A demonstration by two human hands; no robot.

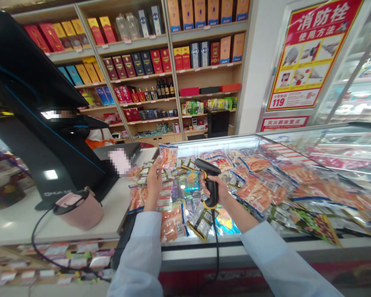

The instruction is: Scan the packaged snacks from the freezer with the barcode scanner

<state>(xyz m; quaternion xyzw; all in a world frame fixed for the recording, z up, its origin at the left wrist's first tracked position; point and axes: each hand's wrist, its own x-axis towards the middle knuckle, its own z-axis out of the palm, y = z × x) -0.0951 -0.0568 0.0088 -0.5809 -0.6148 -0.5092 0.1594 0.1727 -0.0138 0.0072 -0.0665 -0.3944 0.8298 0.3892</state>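
My left hand is raised over the chest freezer and holds a clear packet of orange dried snack upright by its lower edge. My right hand is shut around the grip of a black and yellow handheld barcode scanner, whose head points left toward the packet. A black coiled-free cable hangs from the scanner's base. Below both hands, many sealed snack packets lie heaped in the open freezer.
A white checkout counter at left carries a black till terminal and a pink cup. A person in an orange apron stands behind it. Shelves of boxed liquor fill the back wall; a glass-topped cabinet stands right.
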